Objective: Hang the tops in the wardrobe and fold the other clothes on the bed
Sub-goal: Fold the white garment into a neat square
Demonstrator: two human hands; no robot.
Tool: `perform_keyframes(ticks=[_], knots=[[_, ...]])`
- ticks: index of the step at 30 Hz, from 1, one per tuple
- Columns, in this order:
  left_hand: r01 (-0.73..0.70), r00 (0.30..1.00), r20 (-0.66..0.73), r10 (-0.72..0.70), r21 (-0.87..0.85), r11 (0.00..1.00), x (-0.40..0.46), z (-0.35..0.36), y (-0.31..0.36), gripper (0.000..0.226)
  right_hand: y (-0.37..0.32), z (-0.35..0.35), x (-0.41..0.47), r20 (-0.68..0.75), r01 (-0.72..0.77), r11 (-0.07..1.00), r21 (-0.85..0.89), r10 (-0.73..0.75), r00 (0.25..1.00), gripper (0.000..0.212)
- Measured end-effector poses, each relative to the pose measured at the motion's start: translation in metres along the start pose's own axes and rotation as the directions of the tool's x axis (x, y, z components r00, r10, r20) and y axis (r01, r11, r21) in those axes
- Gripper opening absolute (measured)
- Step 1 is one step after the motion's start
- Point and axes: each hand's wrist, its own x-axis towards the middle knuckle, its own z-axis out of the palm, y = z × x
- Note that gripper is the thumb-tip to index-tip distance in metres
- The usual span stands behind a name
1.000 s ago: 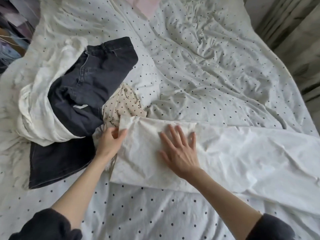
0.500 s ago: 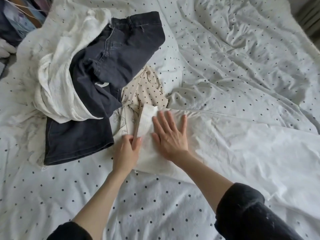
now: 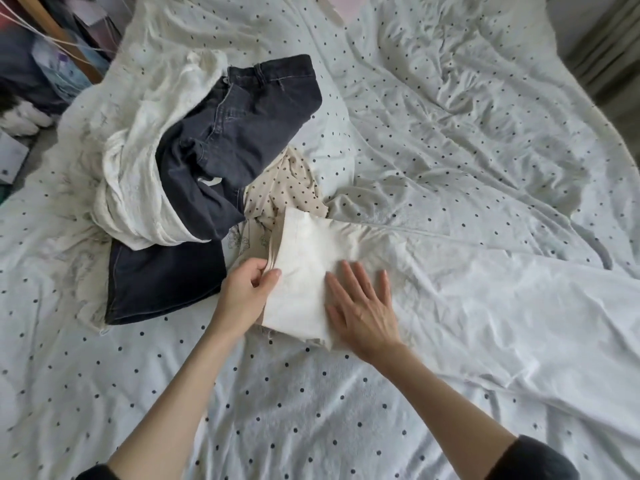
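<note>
A long white garment (image 3: 485, 299) lies flat across the dotted bed, running off to the right. My left hand (image 3: 244, 296) pinches its left end, which is lifted and folded over toward the right. My right hand (image 3: 363, 310) rests flat, fingers spread, on the cloth just right of that fold. Behind the fold sits a pile: dark jeans (image 3: 221, 157), a cream white garment (image 3: 138, 181) wrapped round them, and a beige dotted top (image 3: 287, 188).
The bed cover (image 3: 311, 410) is white with black dots and wrinkled. Clutter and a wooden pole (image 3: 52, 32) stand off the bed's far left corner. A curtain (image 3: 609, 46) hangs at the far right.
My left hand has taken the garment's left end by its edge and lifted it over toward the right. My right hand stays flat on the cloth beside the fold.
</note>
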Motion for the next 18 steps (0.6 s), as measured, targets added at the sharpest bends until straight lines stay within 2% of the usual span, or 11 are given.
perform_keyframes(ticks=[2, 3, 4, 6, 7, 9, 10, 12, 14, 16, 18], knots=[[-0.055, 0.998, -0.013, 0.055, -0.021, 0.998, -0.005, -0.003, 0.029, 0.010, 0.003, -0.011, -0.003, -0.069, -0.006, 0.963, 0.271, 0.026, 0.997, 0.048], [-0.090, 0.996, -0.012, 0.090, -0.019, 0.996, -0.007, -0.003, 0.045, 0.013, 0.004, -0.020, -0.005, -0.100, -0.039, 0.879, 0.476, 0.098, 0.990, 0.044], [-0.126, 0.992, 0.003, 0.126, -0.012, 0.992, -0.010, 0.000, 0.064, 0.015, 0.008, -0.033, -0.007, -0.093, -0.098, 0.727, 0.680, 0.218, 0.972, 0.041], [-0.216, 0.975, 0.053, 0.217, -0.017, 0.976, -0.020, 0.017, 0.101, 0.016, 0.025, -0.060, -0.019, 0.062, -0.180, 0.263, 0.948, 0.403, 0.913, 0.038], [-0.256, 0.963, 0.082, 0.257, -0.032, 0.966, -0.025, 0.027, 0.115, 0.015, 0.035, -0.070, -0.023, 0.162, -0.190, 0.026, 0.981, 0.421, 0.892, 0.040], [-0.298, 0.940, 0.155, 0.304, -0.064, 0.953, -0.034, 0.058, 0.138, 0.009, 0.064, -0.083, -0.037, 0.314, -0.155, -0.388, 0.909, 0.388, 0.867, 0.044], [-0.312, 0.926, 0.200, 0.320, -0.070, 0.948, -0.039, 0.081, 0.149, 0.008, 0.084, -0.090, -0.049, 0.350, -0.110, -0.525, 0.844, 0.383, 0.855, 0.046], [-0.315, 0.907, 0.277, 0.317, -0.050, 0.948, -0.045, 0.127, 0.159, 0.008, 0.117, -0.095, -0.068, 0.371, -0.067, -0.599, 0.798, 0.401, 0.837, 0.048], [-0.310, 0.896, 0.347, 0.278, 0.041, 0.950, -0.049, 0.169, 0.158, 0.003, 0.143, -0.094, -0.084, 0.394, -0.102, -0.566, 0.818, 0.422, 0.816, 0.049], [-0.291, 0.872, 0.457, 0.175, 0.198, 0.936, -0.055, 0.199, 0.149, 0.020, 0.159, -0.089, -0.095, 0.433, -0.171, -0.530, 0.831, 0.421, 0.797, 0.047], [-0.276, 0.803, 0.595, 0.028, 0.331, 0.902, -0.062, 0.213, 0.135, 0.038, 0.166, -0.084, -0.103, 0.456, -0.249, -0.467, 0.848, 0.407, 0.791, 0.047]])
